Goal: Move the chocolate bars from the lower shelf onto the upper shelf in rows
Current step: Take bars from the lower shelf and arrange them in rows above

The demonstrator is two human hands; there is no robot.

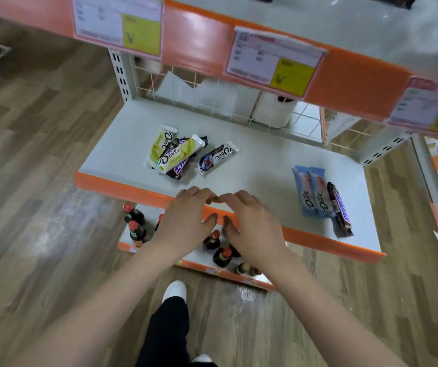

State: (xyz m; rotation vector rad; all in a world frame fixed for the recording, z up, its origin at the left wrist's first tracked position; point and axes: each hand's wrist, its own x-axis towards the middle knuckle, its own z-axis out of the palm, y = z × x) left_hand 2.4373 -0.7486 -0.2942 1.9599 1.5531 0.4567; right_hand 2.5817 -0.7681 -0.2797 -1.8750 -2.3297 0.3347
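Note:
On the lower white shelf (260, 168) lies a loose pile of chocolate bars: two yellow-white Dove bars (160, 148) (179, 152) over a dark Snickers bar (180, 168), and a dark Dove bar (217, 157) just right of them. At the shelf's right end two light-blue Dove bars (302, 192) (319, 192) and a brown Snickers bar (339, 207) lie side by side. My left hand (186, 218) and my right hand (252, 223) hover over the shelf's front orange edge, fingertips nearly touching, fingers loosely curled, holding nothing. The upper shelf (345, 25) shows bare white surface.
Orange price strips with paper labels (273, 56) front the upper shelf overhead. A wire grid (212, 102) backs the lower shelf, with a white roll (276, 112) behind it. Several dark bottles with red caps (135, 223) stand on the bottom shelf. Wooden floor lies all around.

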